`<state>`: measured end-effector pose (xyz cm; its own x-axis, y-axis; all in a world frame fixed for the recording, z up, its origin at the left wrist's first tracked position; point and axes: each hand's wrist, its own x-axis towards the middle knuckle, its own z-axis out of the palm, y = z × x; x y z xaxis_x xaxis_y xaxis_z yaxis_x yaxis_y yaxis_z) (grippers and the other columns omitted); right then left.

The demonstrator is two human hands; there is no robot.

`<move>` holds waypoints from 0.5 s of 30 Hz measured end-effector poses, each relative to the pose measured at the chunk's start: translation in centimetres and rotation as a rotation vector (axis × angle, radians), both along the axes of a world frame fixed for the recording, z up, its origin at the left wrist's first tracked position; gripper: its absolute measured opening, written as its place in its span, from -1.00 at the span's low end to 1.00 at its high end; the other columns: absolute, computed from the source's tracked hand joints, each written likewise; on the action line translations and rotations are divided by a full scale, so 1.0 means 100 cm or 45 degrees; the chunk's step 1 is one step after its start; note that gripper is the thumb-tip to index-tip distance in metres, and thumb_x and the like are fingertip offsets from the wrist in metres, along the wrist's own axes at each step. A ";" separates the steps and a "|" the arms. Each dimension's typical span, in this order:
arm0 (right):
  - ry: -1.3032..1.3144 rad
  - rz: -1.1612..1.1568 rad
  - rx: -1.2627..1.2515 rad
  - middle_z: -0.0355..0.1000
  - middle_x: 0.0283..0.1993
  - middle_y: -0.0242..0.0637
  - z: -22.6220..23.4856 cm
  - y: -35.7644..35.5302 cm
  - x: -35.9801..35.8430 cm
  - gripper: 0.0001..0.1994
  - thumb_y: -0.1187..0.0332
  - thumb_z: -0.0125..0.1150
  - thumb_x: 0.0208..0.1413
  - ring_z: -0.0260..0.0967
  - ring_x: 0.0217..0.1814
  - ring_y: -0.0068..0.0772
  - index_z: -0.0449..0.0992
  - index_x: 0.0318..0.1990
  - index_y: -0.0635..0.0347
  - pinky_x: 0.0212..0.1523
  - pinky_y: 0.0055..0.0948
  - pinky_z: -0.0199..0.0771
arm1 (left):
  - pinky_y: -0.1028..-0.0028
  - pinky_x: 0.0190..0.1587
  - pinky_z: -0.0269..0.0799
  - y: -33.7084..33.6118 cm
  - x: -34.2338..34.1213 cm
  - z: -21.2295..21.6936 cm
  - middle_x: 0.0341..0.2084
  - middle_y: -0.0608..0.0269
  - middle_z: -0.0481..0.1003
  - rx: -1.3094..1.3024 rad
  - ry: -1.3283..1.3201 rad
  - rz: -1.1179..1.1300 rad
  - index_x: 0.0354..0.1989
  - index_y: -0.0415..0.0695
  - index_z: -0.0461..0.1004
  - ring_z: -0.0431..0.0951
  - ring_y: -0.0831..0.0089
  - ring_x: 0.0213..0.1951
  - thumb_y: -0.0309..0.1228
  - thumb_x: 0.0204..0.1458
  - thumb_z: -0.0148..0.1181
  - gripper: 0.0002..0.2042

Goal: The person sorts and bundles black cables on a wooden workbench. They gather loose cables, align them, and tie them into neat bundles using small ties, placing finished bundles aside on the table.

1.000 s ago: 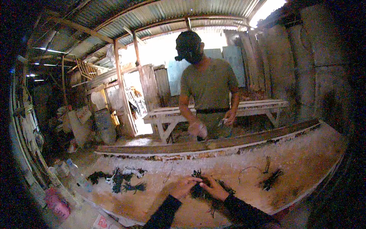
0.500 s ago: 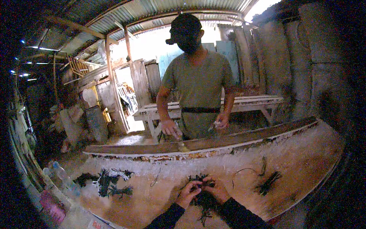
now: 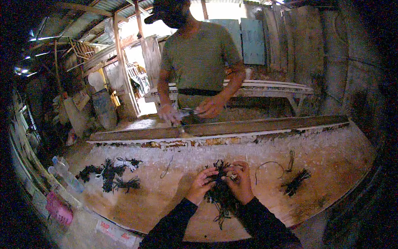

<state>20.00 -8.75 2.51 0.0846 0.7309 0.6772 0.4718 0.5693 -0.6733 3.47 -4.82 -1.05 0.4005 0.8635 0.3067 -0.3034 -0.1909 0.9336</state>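
Pinching w/ both: our L hand (image 3: 201, 183) has its fingertips bent in on the upper L side of a black, frayed bundle of thin cord-like strands (image 3: 222, 196); our R hand (image 3: 241, 182) has thumb & fingers closed on its upper R. Exact strand btwn the fingertips we can't tell, too small & dark. Bundle is btwn our hands, over the near-middle of a broad, brown, pale-smeared wooden tabletop (image 3: 155, 211), top tufts pointing away from us, loose ends trailing toward us. Can't tell how much of its weight the table takes.

Step in hand, we judge: fingering the top end, prob. sorting or gathering strands. Next move, our reading, calls for a steady L pinch while R works single strands, w/o tugging loose ends into a tangle. Risk: fine strands slip or snag.

Nearby: on our L, short black tufted bundles (image 3: 108, 178) w/ a grey-white stringy bundle (image 3: 127, 163) at their far side. On our R, a lone short black brush-like bundle (image 3: 297, 182), well apart from our hands; thin dark curled cord (image 3: 270, 162) just beyond & L of it. Across a long brown wooden beam (image 3: 269, 125), a co-worker in an olive T-shirt (image 3: 199, 58), hands low nr. it; what they hold is unclear.
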 end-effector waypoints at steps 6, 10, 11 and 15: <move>0.141 0.298 -0.434 0.40 -0.36 -0.29 -0.002 0.004 0.007 -0.90 0.46 0.25 -0.10 0.34 -0.24 -0.43 0.54 -0.38 0.23 -0.13 -0.50 0.30 | 0.51 -0.03 0.27 0.003 -0.001 -0.005 -0.10 0.24 0.36 0.067 0.073 -0.001 0.04 -0.14 0.26 0.36 0.49 -0.08 -0.63 -0.10 0.10 -0.55; 0.158 0.423 -0.343 0.40 -0.37 -0.33 -0.008 0.007 0.007 -0.89 0.44 0.26 -0.11 0.34 -0.24 -0.47 0.52 -0.39 0.22 -0.15 -0.52 0.29 | 0.54 -0.07 0.26 0.002 -0.001 -0.005 -0.17 0.28 0.38 0.078 0.136 0.067 0.00 -0.16 0.30 0.37 0.53 -0.16 -0.63 -0.11 0.11 -0.58; 0.171 0.446 -0.401 0.40 -0.37 -0.35 -0.009 0.007 0.007 -0.89 0.44 0.26 -0.11 0.33 -0.25 -0.49 0.50 -0.39 0.21 -0.15 -0.52 0.29 | 0.55 -0.08 0.26 0.001 -0.001 -0.004 -0.19 0.29 0.38 0.074 0.139 0.077 -0.01 -0.16 0.31 0.37 0.54 -0.18 -0.64 -0.12 0.11 -0.59; 0.241 0.578 -0.574 0.42 -0.34 -0.33 -0.008 0.006 0.008 -0.93 0.46 0.22 -0.12 0.35 -0.26 -0.44 0.47 -0.43 0.20 -0.15 -0.48 0.33 | 0.58 -0.12 0.25 -0.003 -0.001 0.006 -0.27 0.33 0.38 0.167 0.244 0.163 -0.06 -0.16 0.36 0.36 0.57 -0.23 -0.62 -0.13 0.11 -0.63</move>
